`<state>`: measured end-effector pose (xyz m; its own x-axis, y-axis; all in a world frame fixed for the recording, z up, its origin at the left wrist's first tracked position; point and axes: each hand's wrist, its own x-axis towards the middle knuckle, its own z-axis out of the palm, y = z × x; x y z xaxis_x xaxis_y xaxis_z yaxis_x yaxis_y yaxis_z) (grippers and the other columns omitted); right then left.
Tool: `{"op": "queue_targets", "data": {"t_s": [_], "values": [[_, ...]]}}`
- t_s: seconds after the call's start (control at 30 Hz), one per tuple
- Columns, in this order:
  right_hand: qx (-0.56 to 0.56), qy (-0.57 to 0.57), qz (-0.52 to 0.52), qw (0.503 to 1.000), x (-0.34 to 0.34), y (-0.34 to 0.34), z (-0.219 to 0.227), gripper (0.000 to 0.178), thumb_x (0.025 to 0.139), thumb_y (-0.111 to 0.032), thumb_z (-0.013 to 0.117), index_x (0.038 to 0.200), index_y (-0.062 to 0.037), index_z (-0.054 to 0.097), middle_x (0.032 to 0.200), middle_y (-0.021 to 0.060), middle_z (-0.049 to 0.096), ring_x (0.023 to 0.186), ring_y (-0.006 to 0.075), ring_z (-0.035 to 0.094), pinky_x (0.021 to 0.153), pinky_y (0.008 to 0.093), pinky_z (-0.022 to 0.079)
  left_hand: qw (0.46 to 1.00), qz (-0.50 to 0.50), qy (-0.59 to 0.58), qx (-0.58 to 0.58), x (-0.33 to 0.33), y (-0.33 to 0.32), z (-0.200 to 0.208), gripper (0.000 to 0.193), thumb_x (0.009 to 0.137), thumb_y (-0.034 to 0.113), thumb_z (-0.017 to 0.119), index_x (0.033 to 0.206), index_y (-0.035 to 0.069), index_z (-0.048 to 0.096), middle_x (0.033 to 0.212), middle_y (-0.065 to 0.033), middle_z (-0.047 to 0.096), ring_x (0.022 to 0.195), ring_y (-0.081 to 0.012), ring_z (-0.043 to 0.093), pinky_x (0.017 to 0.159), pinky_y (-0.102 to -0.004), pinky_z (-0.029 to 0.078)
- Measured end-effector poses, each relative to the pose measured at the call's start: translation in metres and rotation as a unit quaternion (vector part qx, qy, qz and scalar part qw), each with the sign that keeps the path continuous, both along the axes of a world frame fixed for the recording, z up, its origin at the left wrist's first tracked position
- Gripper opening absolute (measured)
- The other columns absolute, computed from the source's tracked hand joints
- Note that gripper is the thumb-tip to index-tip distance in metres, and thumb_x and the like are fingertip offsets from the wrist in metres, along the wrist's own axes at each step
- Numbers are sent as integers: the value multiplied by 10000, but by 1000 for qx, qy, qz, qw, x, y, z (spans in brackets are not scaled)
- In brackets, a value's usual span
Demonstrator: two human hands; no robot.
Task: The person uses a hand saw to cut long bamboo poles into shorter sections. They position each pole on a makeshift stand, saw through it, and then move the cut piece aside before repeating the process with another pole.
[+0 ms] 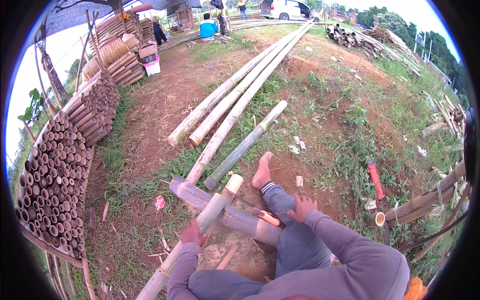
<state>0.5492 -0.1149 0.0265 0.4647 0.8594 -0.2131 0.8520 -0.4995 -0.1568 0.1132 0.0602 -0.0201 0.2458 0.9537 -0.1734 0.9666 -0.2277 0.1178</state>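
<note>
My left hand (191, 233) is closed round the lower end of a short grey-green bamboo tube (212, 212). The tube lies against a pale bamboo pole (161, 274), which slants up from the lower left. Both cross over a thick, dark bamboo log (242, 218) on the ground in front of me. Resting on my bent right knee, my right hand (303, 208) has its fingers apart and holds nothing. Just left of it, a tool with an orange handle (270, 218) lies across the log; its dark blade (244, 201) is partly visible.
Long bamboo poles (235, 107) stretch away ahead, beside a shorter green pole (247, 143). Stacked cut tubes (55, 180) stand at left. A red tool (374, 180) lies in grass at right, near tied bamboo (425, 197). A person in blue (208, 29) sits far off.
</note>
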Motion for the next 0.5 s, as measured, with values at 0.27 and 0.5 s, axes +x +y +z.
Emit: {"op": "queue_targets", "data": {"t_s": [0.27, 0.5], "values": [[-137, 92, -23, 986, 9, 5, -26, 952, 920, -646, 664, 1599, -51, 363, 1505, 293, 541, 1339, 448, 600, 1122, 503, 499, 1000, -1, -24, 17, 1, -1, 0, 774, 734, 386, 872, 1342, 110, 479, 1257, -183, 649, 1170, -388, 671, 999, -522, 530], [-122, 91, -25, 988, 9, 2, -27, 940, 924, -639, 663, 1600, -55, 368, 1498, 298, 545, 1340, 451, 599, 1119, 513, 501, 1000, 2, -26, 14, -1, -3, 0, 777, 734, 375, 873, 1344, 112, 471, 1256, -184, 645, 1166, -387, 670, 995, -528, 527]]}}
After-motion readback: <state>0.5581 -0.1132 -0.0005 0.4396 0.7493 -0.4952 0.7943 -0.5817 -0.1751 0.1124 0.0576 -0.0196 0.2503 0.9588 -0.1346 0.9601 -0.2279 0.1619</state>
